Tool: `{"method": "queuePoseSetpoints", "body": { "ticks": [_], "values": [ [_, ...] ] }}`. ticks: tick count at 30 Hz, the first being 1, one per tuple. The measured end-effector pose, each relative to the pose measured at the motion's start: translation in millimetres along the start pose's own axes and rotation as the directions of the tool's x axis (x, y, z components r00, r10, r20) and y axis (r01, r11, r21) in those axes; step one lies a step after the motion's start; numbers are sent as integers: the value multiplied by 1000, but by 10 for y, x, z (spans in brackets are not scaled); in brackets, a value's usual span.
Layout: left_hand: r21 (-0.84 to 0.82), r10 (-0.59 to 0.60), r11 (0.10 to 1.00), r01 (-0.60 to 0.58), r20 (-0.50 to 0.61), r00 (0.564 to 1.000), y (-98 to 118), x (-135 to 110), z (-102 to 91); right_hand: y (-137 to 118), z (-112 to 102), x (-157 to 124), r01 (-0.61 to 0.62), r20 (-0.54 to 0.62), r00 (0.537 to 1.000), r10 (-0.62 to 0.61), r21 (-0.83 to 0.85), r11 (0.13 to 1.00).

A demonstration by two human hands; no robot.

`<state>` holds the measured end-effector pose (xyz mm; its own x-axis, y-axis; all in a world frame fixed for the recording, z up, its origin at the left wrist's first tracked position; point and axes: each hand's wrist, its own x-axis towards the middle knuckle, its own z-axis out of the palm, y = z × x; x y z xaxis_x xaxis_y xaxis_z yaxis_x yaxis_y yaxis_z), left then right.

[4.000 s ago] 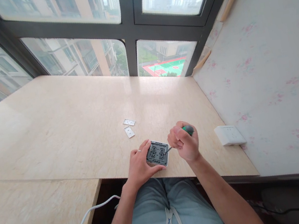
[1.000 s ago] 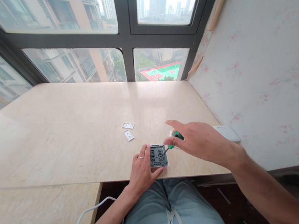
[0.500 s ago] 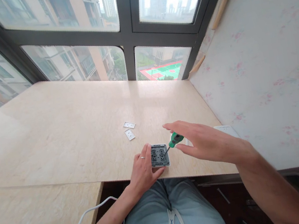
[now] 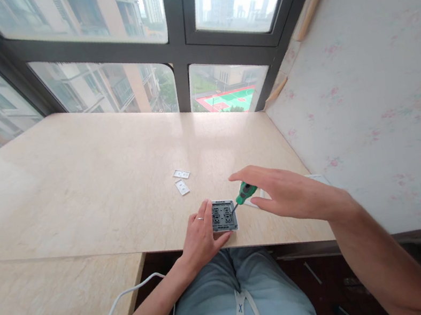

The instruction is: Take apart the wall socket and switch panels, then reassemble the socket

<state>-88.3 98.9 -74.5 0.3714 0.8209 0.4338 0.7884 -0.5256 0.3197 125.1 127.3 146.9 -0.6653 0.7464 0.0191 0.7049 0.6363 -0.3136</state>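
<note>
**A:** You're watching from the desk. Put the panel (image 4: 224,216) at the middle of the clock; what's nearest?

**B:** At 6, I see blue trousers (image 4: 203,300) under the table (image 4: 80,202) edge. A white cable (image 4: 116,304) curves past at 8.

**A:** And the hands?

**B:** My left hand (image 4: 200,238) comes in from 8, clamped on the panel: thumb along the near edge, fingers over the left side. A ring (image 4: 200,218) shows on one finger.

**A:** Where's the panel itself?

**B:** On the table, close to the near edge, dark inner side up, with a pale rim.

**A:** The right hand (image 4: 281,191)?

**B:** Just short of 3, with thumb and forefinger spread apart. The green screwdriver (image 4: 246,192) slants between them, its shaft running down to the panel's right half. I can't tell whether the palm touches the handle's end.

**A:** Farther out?

**B:** Two small white covers (image 4: 181,174) (image 4: 182,187) lie close together between 10 and 11. Near 3, a white box (image 4: 319,179) is mostly hidden behind my right arm.

**A:** Beyond that?

**B:** A flowered wall (image 4: 382,67) at 2, a dark window frame (image 4: 178,54) at 12, and outside, a red-and-green court (image 4: 231,100) just past 12.
</note>
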Motion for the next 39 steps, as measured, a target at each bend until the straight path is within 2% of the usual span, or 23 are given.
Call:
{"method": "queuePoseSetpoints", "body": {
  "ticks": [1,3,6,8,10,13,15,16,18,21,23,24,26,28,30,31,32,34,36,38,39],
  "values": [
    [1,-2,1000,2,1,1000,-1,-1,0,-21,3,4,-32,6,999,32,-8,999],
    [2,-4,1000,4,5,1000,-1,-3,-4,-89,15,48,-181,-16,983,180,-115,977],
    [2,-5,1000,5,10,1000,3,-5,-17,-177,26,141,-399,-120,915,385,-408,821],
    [1,-3,1000,3,10,1000,6,-3,-24,-186,12,169,-433,-149,896,418,-502,749],
    [0,-2,1000,2,11,1000,7,2,-26,-158,-16,149,-373,-105,925,365,-438,818],
    [-4,-5,1000,6,13,1000,7,11,-24,-98,-54,66,-130,1,991,133,-206,970],
    [-8,-10,1000,10,13,1000,7,15,-22,-87,-54,30,-23,31,999,27,-117,993],
    [-9,-12,1000,12,14,1000,8,15,-22,-97,-44,29,-35,33,999,39,-116,993],
    [-14,-17,1000,18,18,1000,10,16,-24,-139,-12,62,-177,-4,984,180,-208,962],
    [-23,-26,999,27,27,999,13,16,-29,-204,32,143,-395,-103,915,391,-431,811],
    [-25,-24,999,24,26,999,14,16,-33,-207,35,165,-430,-128,897,424,-477,766],
    [-24,-19,1000,20,23,1000,14,15,-34,-194,29,158,-415,-118,906,408,-449,791],
    [-21,-13,1000,14,18,1000,14,15,-37,-149,8,111,-294,-60,955,291,-322,900],
    [-22,-14,1000,14,15,1000,16,15,-39,-107,-10,48,-104,8,994,107,-166,981],
    [-27,-17,999,18,14,1000,18,16,-40,-97,-10,5,4,44,999,-1,-75,997],
    [-29,-19,999,19,15,1000,19,17,-41,-108,-4,0,-2,47,999,5,-65,998],
    [-31,-20,999,20,16,1000,20,18,-42,-128,4,7,-41,39,998,44,-80,996],
    [-29,-23,999,24,20,1000,21,19,-45,-180,22,53,-196,-8,980,198,-201,960],
    [-26,-29,999,30,27,999,21,21,-47,-225,27,113,-369,-76,926,369,-375,850],
    [-28,-32,999,33,35,999,17,22,-48,-240,16,152,-454,-125,883,453,-474,755],
    [-31,-31,999,33,38,999,16,22,-48,-233,7,155,-456,-124,882,455,-470,755]
  ]
}}
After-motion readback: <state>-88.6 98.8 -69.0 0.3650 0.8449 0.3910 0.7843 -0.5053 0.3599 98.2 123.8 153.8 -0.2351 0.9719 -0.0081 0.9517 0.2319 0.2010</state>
